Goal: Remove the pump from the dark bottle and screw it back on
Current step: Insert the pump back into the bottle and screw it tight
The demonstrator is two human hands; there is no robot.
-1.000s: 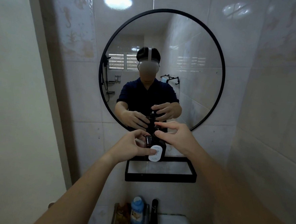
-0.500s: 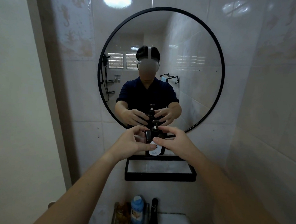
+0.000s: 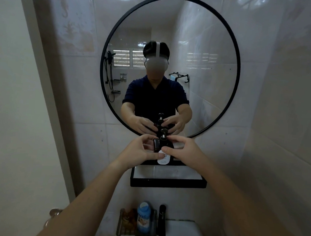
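A dark bottle (image 3: pixel 163 160) with a white label stands on a black wall shelf (image 3: pixel 168 184) under a round mirror. Its black pump (image 3: pixel 163 134) sits upright on top, nozzle toward the left. My left hand (image 3: pixel 139 151) wraps the bottle's left side, thumb across the label. My right hand (image 3: pixel 187 151) closes on the right side, with the thumb at the label's top and the fingers curled behind the bottle's shoulder near the pump collar. The mirror reflects both hands around the bottle.
The round black-framed mirror (image 3: pixel 235 97) hangs close above the bottle. Below the shelf a wire basket (image 3: pixel 123 226) holds a blue bottle (image 3: pixel 143 217), beside a black upright item (image 3: pixel 162 223) and a white basin (image 3: pixel 181 234). A door knob (image 3: pixel 53 213) is at lower left.
My right hand came down from above the pump and closed on the bottle's right side. My left hand kept its hold on the left side. The view shifted slightly downward.
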